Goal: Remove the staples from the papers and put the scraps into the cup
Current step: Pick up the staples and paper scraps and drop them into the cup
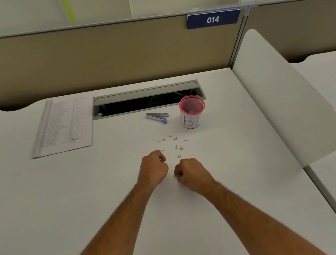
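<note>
One cup point(191, 114) marked "BI"; sign point(213, 19) "014"

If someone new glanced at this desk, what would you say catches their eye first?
Probably the pink mesh cup with a white handwritten label, standing right of centre on the white desk. Next, small metal staple scraps scattered in front of it, with the curled left hand and right hand just nearer.

White desk point(65, 208) fills the frame. Left hand point(153, 167) and right hand point(190, 172), both with curled fingers, sit side by side at centre; contents cannot be told. Staple scraps point(174, 144) lie scattered just above them. Red mesh cup point(192, 111) stands right of centre, staple remover point(158, 117) beside it, stacked papers point(64, 125) at upper left.
</note>
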Motion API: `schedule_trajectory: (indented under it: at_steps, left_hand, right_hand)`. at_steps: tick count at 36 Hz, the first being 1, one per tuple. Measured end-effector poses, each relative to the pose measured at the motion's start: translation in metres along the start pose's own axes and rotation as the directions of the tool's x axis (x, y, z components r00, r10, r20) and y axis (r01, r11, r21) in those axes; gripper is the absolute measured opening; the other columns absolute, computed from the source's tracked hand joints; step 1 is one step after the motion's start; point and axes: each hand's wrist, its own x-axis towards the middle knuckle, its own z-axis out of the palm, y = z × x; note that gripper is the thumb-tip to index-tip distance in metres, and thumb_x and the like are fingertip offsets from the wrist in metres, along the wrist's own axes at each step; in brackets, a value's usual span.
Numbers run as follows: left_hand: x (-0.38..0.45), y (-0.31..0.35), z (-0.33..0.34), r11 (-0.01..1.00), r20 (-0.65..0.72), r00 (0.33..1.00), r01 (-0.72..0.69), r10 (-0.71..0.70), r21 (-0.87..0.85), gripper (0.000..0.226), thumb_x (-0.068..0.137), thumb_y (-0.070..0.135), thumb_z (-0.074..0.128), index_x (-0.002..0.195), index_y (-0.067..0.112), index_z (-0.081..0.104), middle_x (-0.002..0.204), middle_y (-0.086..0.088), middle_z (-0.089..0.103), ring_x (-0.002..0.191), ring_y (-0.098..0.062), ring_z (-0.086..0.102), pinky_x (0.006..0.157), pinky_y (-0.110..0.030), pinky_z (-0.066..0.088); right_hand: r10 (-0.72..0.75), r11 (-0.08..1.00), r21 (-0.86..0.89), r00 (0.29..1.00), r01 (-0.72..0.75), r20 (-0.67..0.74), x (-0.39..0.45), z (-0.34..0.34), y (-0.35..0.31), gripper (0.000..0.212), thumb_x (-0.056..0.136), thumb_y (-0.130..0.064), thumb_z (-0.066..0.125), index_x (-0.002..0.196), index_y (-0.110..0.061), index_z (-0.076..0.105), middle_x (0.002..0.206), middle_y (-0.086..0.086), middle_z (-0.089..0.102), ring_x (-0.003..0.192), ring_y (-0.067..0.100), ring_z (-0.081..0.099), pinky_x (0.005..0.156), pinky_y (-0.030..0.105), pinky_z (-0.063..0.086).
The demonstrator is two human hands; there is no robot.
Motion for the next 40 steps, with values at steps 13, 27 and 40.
schedule_trajectory:
  at_steps: [13,27,40]
  left_hand:
    - [0.000,0.003,-0.003,1.000,-0.019,1.000,-0.012,0.011,-0.013,0.021,0.090,0.000,0.057,0.104,0.012,0.068,0.103,-0.003,0.070,0.087,-0.014,0.060,0.073,-0.020,0.045]
    - [0.014,0.017,-0.009,0.997,-0.028,0.999,-0.044,0.042,-0.063,0.017,0.093,0.001,0.058,0.105,0.008,0.068,0.106,-0.006,0.070,0.091,-0.015,0.061,0.079,-0.021,0.049]
    - [0.012,0.015,0.015,0.970,0.397,0.893,-0.243,0.211,0.030,0.036,0.076,0.024,0.084,0.109,0.021,0.069,0.096,0.005,0.059,0.084,-0.012,0.057,0.078,-0.022,0.048]
  right_hand:
    - [0.092,0.994,0.054,0.994,-0.095,0.065,0.003,-0.006,0.003,0.015,0.084,-0.006,0.060,0.093,-0.008,0.072,0.091,0.006,0.071,0.083,0.020,0.064,0.078,0.034,0.057]
    - [0.283,0.814,0.566,0.939,-0.127,-0.195,0.037,-0.093,0.033,0.010,0.076,-0.005,0.072,0.077,-0.014,0.076,0.069,-0.004,0.073,0.050,0.007,0.063,0.054,0.019,0.053]
    - [0.303,0.908,0.400,0.857,-0.127,-0.417,0.094,-0.137,0.041,0.006,0.089,-0.013,0.069,0.090,-0.013,0.075,0.096,0.005,0.074,0.089,0.020,0.066,0.087,0.033,0.057]
